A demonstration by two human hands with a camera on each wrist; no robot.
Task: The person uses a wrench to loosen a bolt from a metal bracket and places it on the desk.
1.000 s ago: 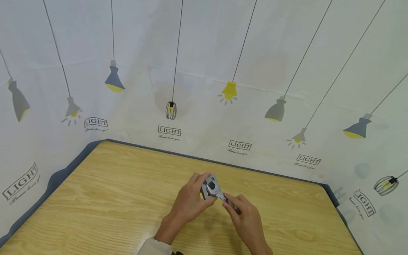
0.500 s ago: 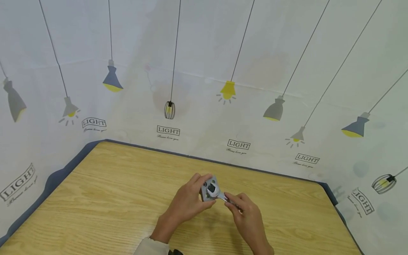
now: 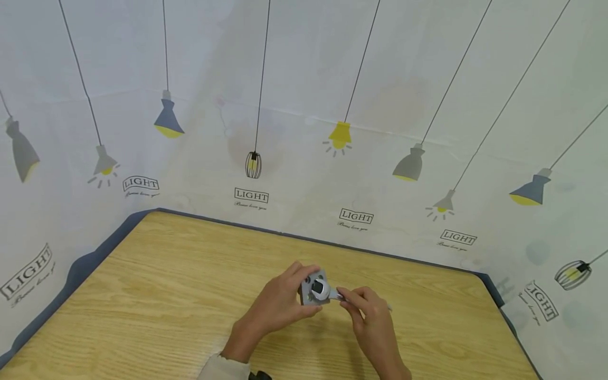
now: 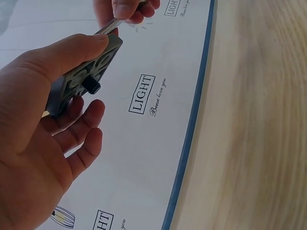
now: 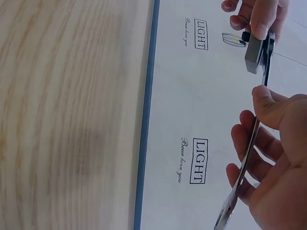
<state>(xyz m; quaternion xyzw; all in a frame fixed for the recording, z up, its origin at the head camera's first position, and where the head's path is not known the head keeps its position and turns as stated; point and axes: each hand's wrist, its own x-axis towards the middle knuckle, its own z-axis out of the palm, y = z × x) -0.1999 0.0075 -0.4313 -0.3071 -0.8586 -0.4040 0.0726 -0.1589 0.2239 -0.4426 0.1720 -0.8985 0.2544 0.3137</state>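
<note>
My left hand [image 3: 277,302] grips a square grey metal block [image 3: 310,300] by its edges, thumb on one side and fingers on the other. Round holes show in the block's face, and a black bolt [image 3: 317,285] sits in its middle. In the left wrist view the bolt's threaded end [image 4: 91,85] sticks out of the far face. My right hand [image 3: 375,322] pinches a shiny open-end wrench [image 5: 248,153] between thumb and fingers along its shank. The wrench's head lies flat against the block, around the bolt's head. Both hands hold these above the table.
A wood-grain table [image 3: 190,274] lies below the hands, with a dark blue edge [image 3: 280,232] along its back. Behind it hangs a white sheet [image 3: 294,79] printed with lamps and the word LIGHT. A light sleeve [image 3: 223,368] covers the left forearm.
The wrench's handle has swung counterclockwise in the head view, from pointing down-right to pointing more nearly right. The block has tipped slightly and shifted a little down. Both hands keep their holds.
</note>
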